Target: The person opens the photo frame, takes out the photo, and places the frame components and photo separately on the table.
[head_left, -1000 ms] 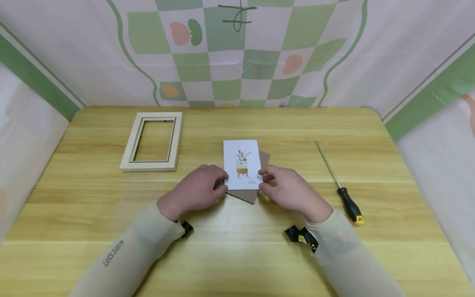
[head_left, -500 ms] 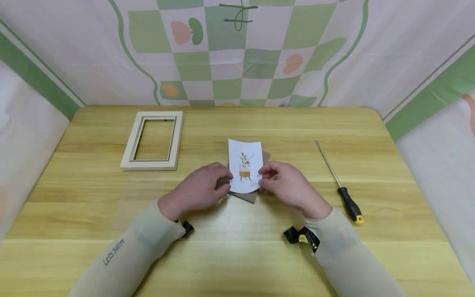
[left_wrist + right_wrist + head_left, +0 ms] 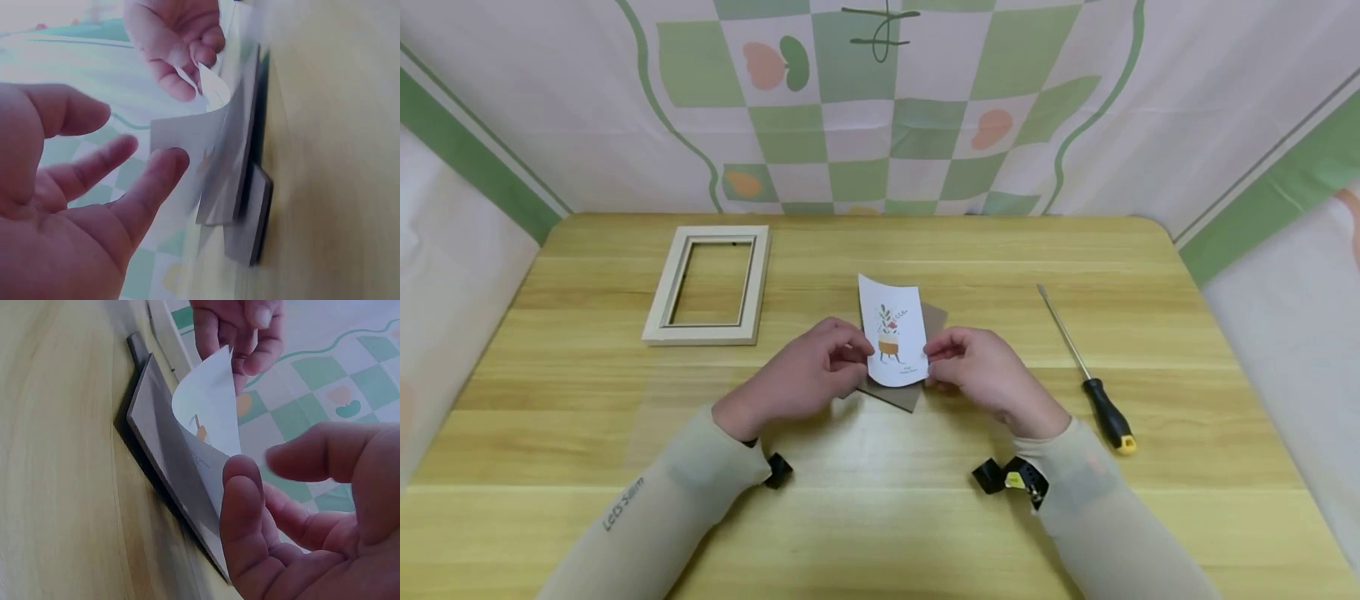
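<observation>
A white card (image 3: 895, 325) printed with a potted plant is bowed between both hands, a little above brown boards (image 3: 895, 396). My left hand (image 3: 808, 371) holds its left edge by the fingertips; in the left wrist view a fingertip (image 3: 178, 161) lies against it. My right hand (image 3: 981, 371) holds the opposite edge. In the right wrist view the card (image 3: 209, 394) curves upward, with the right fingers at its near edge and the thumb apart from them. Beneath, a board (image 3: 159, 425) lies on another, which is mostly hidden.
A cream picture frame (image 3: 700, 335) lies at the back left of the wooden table (image 3: 880, 517). On the right lies a screwdriver (image 3: 1105, 414) with a black and yellow handle. A faint clear sheet (image 3: 677, 408) rests near the left forearm. A patterned curtain (image 3: 865, 133) hangs behind.
The card was flat one second ago, then shifted right and bowed. Now it has moved back left, with its far left corner raised. A second board corner shows near the left fingers.
</observation>
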The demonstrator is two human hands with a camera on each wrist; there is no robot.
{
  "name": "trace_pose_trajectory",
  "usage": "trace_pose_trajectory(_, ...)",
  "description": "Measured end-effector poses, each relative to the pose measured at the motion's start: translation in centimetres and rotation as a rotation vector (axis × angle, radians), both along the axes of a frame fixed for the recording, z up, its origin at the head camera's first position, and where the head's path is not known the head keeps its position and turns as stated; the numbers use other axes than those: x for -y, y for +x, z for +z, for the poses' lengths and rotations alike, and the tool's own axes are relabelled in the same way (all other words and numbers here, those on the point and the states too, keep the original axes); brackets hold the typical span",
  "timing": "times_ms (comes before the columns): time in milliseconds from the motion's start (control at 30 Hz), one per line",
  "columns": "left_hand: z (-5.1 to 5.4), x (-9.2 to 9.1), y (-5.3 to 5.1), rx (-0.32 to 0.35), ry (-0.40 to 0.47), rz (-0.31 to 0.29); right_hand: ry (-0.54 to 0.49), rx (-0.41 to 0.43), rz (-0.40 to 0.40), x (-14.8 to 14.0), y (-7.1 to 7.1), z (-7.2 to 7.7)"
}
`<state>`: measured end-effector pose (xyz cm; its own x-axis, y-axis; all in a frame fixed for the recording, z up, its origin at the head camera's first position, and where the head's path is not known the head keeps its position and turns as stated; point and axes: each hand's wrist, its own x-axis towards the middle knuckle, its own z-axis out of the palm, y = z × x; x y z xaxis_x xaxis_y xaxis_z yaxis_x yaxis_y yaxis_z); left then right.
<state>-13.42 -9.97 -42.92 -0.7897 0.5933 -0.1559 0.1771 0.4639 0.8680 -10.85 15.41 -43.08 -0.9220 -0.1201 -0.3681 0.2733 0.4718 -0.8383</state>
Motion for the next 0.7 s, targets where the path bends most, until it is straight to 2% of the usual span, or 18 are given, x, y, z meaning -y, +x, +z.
trace_pose_trajectory(133, 0.03, -0.2, -0.12, 0.079, -0.012, 0.072, -0.136, 0.058, -0.019, -0.05, 0.07, -0.01)
trace_pose_trajectory(200, 0.0, -0.33, -0.17, 0.11, -0.036, 0.094, -0.173, 0.084, -0.019, -0.06, 0.13, -0.02)
trace_pose_trajectory(433, 0.04, -0.5, -0.28, 0.239, -0.085, 0.151, -0.212, 0.096, -0.013, 0.09, 0.25, -0.09)
trace_pose_trajectory(567, -0.07, -0.44, -0.26, 0.269, -0.094, 0.141, -0.287, 0.11, -0.024, 0.19, 0.24, -0.18)
trace_pose_trajectory(700, -0.23, -0.45, -0.2, 0.255, -0.085, 0.096, -0.36, 0.111, -0.021, 0.29, 0.27, -0.3)
